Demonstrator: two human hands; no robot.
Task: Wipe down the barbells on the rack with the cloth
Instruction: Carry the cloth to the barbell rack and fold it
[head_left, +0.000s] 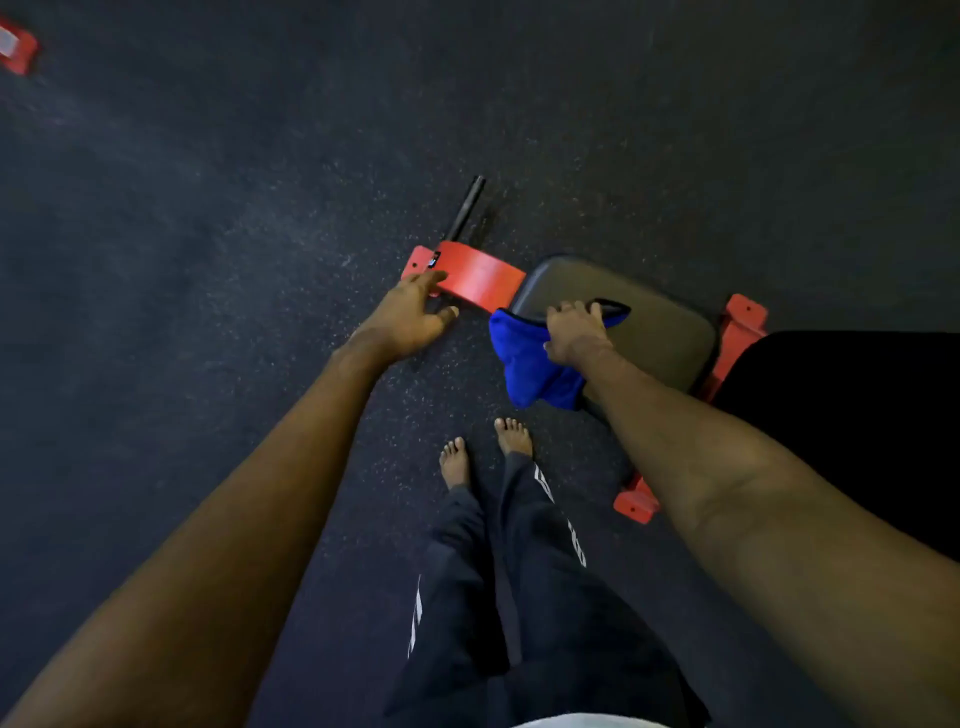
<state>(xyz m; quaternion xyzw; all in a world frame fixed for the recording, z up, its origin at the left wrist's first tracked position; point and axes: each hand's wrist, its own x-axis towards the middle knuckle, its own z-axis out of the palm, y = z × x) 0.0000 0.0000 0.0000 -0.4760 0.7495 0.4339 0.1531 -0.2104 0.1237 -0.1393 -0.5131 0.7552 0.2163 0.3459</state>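
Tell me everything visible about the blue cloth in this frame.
The cloth is bright blue, soft-looking fabric, with a dark strip showing at its upper edge near the fingers. It is bunched, not spread flat, and lies over the near corner of a dark pad, with its lower part hanging off the pad's edge. The right hand grips its upper part with curled fingers. The left hand is apart from it.
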